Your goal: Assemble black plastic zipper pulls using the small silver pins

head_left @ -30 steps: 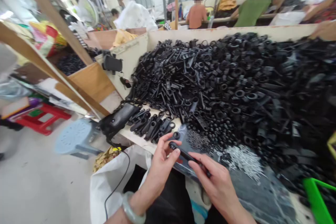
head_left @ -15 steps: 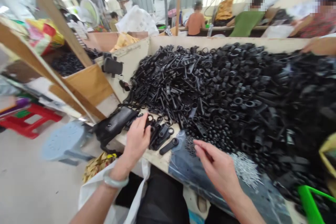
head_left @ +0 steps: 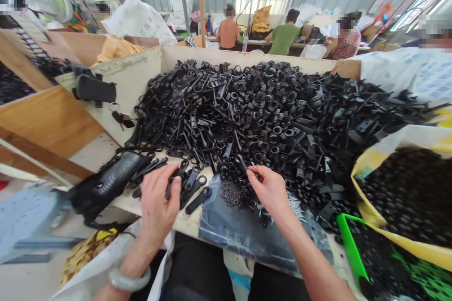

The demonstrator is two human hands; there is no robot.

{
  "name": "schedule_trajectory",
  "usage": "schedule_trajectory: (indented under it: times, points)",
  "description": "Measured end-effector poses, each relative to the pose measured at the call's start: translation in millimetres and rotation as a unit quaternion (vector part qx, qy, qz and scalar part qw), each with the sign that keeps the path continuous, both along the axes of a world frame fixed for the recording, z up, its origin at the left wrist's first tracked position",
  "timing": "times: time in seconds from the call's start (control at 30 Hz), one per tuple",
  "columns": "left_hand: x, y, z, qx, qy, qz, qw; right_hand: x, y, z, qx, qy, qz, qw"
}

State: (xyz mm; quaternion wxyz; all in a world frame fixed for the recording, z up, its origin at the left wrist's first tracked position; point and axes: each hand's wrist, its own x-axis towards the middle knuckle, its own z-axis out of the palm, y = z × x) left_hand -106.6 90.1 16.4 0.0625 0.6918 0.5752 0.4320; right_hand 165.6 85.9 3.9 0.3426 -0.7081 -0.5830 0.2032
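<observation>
My hands are apart: left hand (head_left: 158, 202) on slanted black plastic tabs (head_left: 197, 200) near the bench's front edge (head_left: 190, 228), grip unclear; right hand (head_left: 271, 190) pinching a small piece (head_left: 251, 168) at the pile (head_left: 247, 122).

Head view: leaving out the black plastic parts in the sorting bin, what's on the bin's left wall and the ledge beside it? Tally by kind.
Clamp-style black holder: 1
Key ring with keys: 1
Textured black pouch: 1
Total: 3
</observation>
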Motion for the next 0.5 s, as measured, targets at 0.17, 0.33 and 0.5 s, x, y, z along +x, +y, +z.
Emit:
schedule_trajectory:
  times: [0.17,0.33,0.5]
  points:
    - [81.0,-32.8,-1.1,-0.352,-0.409,-0.147,0.829,-14.8,-50.3,-0.4,-0.043,0.130,0.069,0.988]
    - [109.5,-29.9,2.1,-0.422,-0.541,-0.171,0.707,1.3,-45.5,14.1,-0.009,0.028,0.103,0.994]
    - [98.3,-23.2,8.4,-0.486,-0.517,-0.161,0.686,27.6,19.2,23.6,0.012,-0.137,-0.074,0.988]
